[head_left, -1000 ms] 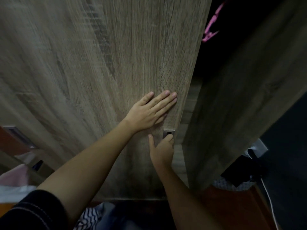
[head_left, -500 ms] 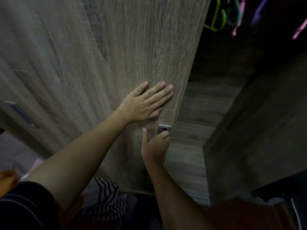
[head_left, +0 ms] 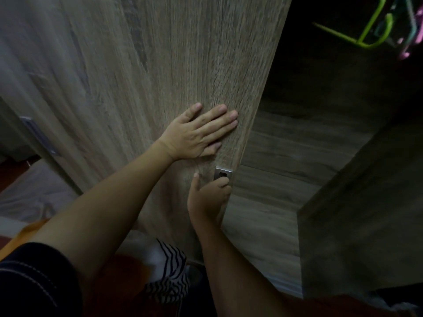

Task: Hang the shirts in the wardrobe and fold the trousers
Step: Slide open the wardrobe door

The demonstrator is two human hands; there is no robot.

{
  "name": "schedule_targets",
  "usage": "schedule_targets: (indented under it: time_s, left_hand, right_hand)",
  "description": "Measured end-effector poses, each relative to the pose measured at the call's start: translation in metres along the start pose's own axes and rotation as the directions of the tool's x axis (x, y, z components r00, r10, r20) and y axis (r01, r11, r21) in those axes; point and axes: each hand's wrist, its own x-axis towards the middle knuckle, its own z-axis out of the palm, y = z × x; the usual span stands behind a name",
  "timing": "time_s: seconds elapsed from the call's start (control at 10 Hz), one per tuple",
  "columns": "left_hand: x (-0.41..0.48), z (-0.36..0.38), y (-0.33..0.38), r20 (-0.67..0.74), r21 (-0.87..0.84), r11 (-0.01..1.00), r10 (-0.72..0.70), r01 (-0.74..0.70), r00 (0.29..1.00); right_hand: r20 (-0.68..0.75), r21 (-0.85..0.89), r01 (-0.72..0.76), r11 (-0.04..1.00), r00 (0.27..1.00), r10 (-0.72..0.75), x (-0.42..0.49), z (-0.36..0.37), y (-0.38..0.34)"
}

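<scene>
The wardrobe door (head_left: 160, 65) has slid wider, baring hangers (head_left: 370, 30) ready for hanging; the left hand (head_left: 199, 133) presses flat on it, and the right hand (head_left: 207, 197) hooks its handle (head_left: 223, 173).

The light is dim. The door (head_left: 183, 65) catches soft light at its middle; the wardrobe (head_left: 332, 76) inside at 1 o'clock is almost black. Motion blur smears the 9 o'clock side, and lines bend at the edges.

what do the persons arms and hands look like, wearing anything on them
Both forearms are bare: no watch, bracelet or gloves. No rings show on the left hand or the right hand. A dark short sleeve with pale stitched lines covers the left upper arm; no sleeve shows on the right arm.
</scene>
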Motion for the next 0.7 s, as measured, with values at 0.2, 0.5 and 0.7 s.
schedule_targets:
  time_s: [0.2,0.5,0.7]
  left_hand:
    - [-0.009,0.003,-0.011,-0.003,-0.001,1.0,0.009,-0.009,1.0]
    - [0.0,-0.017,-0.011,0.118,-0.073,0.997,-0.03,0.039,0.993]
    - [-0.008,-0.099,-0.001,0.426,-0.214,0.941,-0.151,0.262,0.892]
  right_hand:
    - [0.04,-0.034,-0.037,0.999,0.998,0.038,0.002,0.014,-0.012]
    - [0.162,-0.013,-0.031,0.999,0.986,0.033,0.003,-0.002,-0.008]
    - [0.266,-0.062,0.096,0.993,0.961,-0.077,-0.019,-0.03,0.013]
